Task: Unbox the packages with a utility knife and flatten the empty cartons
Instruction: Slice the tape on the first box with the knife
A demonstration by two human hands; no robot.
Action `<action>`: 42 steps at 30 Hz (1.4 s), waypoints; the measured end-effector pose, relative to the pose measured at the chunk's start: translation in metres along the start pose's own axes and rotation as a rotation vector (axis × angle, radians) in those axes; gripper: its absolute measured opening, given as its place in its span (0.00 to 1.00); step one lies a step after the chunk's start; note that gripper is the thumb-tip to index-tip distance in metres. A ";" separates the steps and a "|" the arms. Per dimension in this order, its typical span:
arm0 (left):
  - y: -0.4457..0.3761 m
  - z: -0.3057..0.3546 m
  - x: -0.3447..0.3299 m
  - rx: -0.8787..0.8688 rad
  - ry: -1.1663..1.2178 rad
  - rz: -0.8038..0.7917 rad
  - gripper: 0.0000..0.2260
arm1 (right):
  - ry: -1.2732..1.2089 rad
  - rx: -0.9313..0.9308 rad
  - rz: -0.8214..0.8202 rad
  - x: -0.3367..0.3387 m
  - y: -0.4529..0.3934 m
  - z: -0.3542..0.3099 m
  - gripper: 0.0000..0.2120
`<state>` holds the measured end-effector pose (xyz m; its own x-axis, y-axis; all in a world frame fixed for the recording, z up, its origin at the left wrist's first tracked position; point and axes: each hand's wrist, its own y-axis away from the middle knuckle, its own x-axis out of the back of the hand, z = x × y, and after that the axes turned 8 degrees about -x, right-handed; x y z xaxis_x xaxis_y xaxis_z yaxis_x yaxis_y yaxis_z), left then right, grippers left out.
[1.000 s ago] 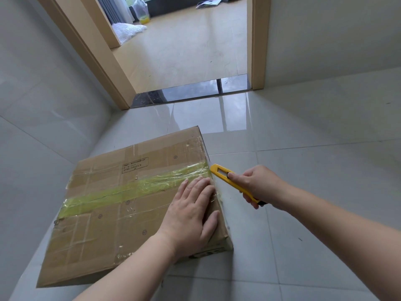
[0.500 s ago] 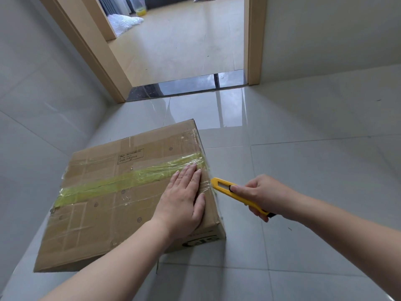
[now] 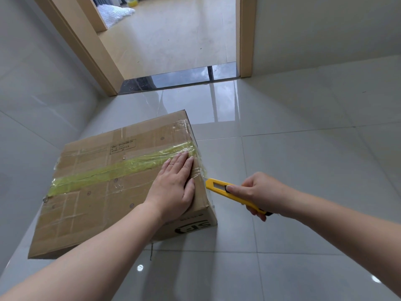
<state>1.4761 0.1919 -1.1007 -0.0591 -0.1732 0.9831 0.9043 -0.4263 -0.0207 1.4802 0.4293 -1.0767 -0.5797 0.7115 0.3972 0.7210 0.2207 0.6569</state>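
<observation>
Right hand (image 3: pixel 263 193) has its fingers (image 3: pixel 252 210) wrapped around the yellow utility knife (image 3: pixel 233 195) — thumb on the slider, tip right at the carton's (image 3: pixel 93 192) right side, where clear tape wraps the edge. Left hand (image 3: pixel 173 187) lies flat, fingers straight and together, pressing the top by that same edge, fingertips on the yellow-green tape strip (image 3: pixel 117 170). The carton sits sealed on the glossy tiled floor (image 3: pixel 303 170), near the left wall (image 3: pixel 32 105) — a doorway (image 3: pixel 173 40) beyond.
</observation>
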 end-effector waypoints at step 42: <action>0.001 0.004 0.002 -0.262 -0.101 0.183 0.14 | 0.698 0.600 0.801 0.013 -0.019 0.046 0.24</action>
<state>1.4781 0.1949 -1.0979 0.1485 -0.1848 0.9715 0.7560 -0.6120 -0.2320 1.4762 0.4646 -1.1138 0.1631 0.3174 0.9342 0.9217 0.2886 -0.2590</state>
